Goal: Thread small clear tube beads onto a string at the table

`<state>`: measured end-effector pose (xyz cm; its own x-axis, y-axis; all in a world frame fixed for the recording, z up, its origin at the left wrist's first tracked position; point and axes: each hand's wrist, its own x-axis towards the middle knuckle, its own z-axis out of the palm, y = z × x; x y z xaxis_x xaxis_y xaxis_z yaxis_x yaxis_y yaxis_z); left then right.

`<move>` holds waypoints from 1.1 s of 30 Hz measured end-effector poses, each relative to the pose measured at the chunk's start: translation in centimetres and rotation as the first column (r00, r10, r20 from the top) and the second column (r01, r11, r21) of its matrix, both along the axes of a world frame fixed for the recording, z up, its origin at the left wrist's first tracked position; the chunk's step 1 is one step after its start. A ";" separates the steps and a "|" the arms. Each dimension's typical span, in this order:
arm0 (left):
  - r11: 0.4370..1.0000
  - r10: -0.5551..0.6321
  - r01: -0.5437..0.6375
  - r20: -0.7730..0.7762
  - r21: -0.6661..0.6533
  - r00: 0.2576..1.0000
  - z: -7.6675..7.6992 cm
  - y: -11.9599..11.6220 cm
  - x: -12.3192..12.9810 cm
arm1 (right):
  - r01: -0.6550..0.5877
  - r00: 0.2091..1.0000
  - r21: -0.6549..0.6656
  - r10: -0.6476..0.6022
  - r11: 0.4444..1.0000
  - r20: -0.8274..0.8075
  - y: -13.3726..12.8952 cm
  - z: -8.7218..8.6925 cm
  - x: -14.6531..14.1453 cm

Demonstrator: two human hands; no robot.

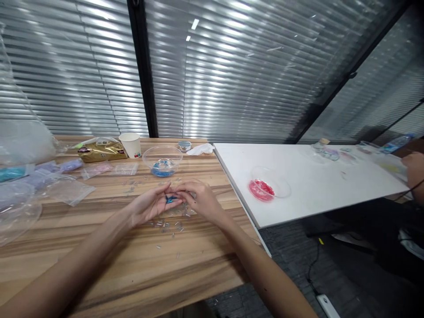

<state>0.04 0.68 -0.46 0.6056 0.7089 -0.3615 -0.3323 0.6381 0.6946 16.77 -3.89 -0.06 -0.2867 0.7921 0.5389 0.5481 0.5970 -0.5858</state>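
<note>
My left hand (153, 205) is palm up and cupped above the wooden table. Several small, slim, shiny blue pieces (171, 199) lie across its fingers. From the right, my right hand (198, 198) reaches over the left fingertips with thumb and fingers pinched together. What sits in that pinch is too small to make out. Small clear tube-like pieces (164, 226) are scattered on the table below and around both hands. Just beyond them stands a clear round bowl (145, 155) with blue pieces (163, 168) in its bottom.
A paper cup (130, 145), a gold packet (102, 151), a small round tin (184, 146) and a tissue (200, 149) line the back. Plastic bags (69, 189) lie left. On the adjoining white table (318, 185) is a bowl of red pieces (261, 191). Another person's hand (416, 170) shows far right.
</note>
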 end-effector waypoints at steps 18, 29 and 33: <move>0.989 0.144 -0.143 -0.034 0.040 0.989 -0.4 1.3 -1.4 | 0.252 0.886 -0.213 -0.137 0.944 0.443 0.7 0.7 3.5; 0.972 0.233 -0.231 -0.047 0.050 0.971 -0.5 1.8 -1.9 | 0.242 0.850 -0.237 -0.088 0.941 0.519 0.8 0.1 2.9; 0.982 0.186 -0.184 -0.048 0.052 0.981 -0.4 1.7 -1.8 | 0.254 0.850 -0.246 -0.094 0.936 0.519 0.9 -0.3 3.0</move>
